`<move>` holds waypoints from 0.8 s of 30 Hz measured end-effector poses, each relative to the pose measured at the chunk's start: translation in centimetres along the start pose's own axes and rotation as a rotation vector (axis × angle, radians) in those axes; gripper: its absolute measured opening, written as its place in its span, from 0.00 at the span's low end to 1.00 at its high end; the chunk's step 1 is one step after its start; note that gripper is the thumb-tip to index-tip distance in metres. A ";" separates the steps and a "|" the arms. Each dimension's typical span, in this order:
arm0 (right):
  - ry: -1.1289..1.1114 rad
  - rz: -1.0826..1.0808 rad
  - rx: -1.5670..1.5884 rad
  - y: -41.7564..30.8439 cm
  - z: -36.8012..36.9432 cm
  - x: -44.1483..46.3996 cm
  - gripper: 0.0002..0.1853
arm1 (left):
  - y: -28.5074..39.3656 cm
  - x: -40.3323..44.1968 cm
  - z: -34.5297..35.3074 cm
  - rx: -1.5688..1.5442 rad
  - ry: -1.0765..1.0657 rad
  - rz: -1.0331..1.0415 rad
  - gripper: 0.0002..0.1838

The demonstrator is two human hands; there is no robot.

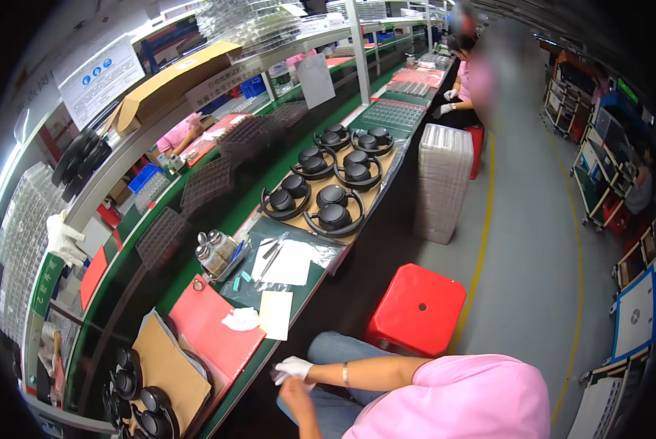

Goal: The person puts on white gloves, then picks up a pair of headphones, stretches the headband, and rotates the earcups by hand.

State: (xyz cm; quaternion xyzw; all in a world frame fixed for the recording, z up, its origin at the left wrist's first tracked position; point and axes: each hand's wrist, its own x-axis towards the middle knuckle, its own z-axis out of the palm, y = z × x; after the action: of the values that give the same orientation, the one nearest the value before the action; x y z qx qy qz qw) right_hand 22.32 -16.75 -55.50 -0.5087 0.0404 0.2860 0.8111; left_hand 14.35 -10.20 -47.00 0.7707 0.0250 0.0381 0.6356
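Observation:
Over my lap, beside the bench edge, my two hands meet. My right hand wears a white glove, with its fingers bent together and a small dark patch at the tips. My left hand is bare and closed, its fingers against the lower side of the gloved hand; what lies between them is hidden. Nearest on the bench is a red mat with a crumpled white tissue and a pale yellow paper. Black headphones rest at the cardboard sheet on the lower left.
More black headphones sit in rows on a cardboard-lined tray further along. A small tray of glass jars stands by the conveyor. On the floor are a red stool and stacked clear trays. A gloved co-worker sits beyond.

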 end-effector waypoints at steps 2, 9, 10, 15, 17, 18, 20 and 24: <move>-0.137 -0.004 -0.040 0.5 1.5 -1.1 0.21 | -2.5 1.7 -1.5 0.033 0.146 -0.046 0.18; -0.049 -0.012 -0.333 -0.5 3.4 -13.6 0.15 | -13.3 3.7 -7.6 -0.056 0.447 -0.394 0.21; -0.073 -0.087 -0.413 -1.4 1.9 -14.6 0.15 | -11.4 2.4 -8.8 -0.157 0.471 -0.438 0.20; 0.224 -0.039 -0.319 -2.8 -7.0 -17.2 0.13 | -5.9 -3.0 -10.2 -0.307 0.403 -0.380 0.18; 0.289 -0.105 -0.530 -3.9 -7.7 -17.1 0.14 | -4.7 -4.2 -9.4 -0.267 0.353 -0.323 0.21; 0.208 -0.119 -0.560 -5.1 -6.6 -17.4 0.14 | -3.9 -4.5 -8.1 -0.234 0.270 -0.255 0.24; 0.046 -0.133 -0.620 -7.3 -4.3 -18.5 0.15 | -1.9 -5.2 -4.6 -0.252 0.075 -0.380 0.28; 0.129 -0.416 -1.152 -10.1 0.5 -18.9 0.14 | 5.7 -5.2 0.1 -0.234 -0.236 -0.224 0.30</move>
State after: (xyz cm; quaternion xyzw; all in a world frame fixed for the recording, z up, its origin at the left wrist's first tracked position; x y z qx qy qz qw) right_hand 11.58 -27.54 -40.50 -0.8787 -0.1717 0.0662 0.4404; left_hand 9.15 -11.83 -41.52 0.6832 0.0312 -0.1210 0.7195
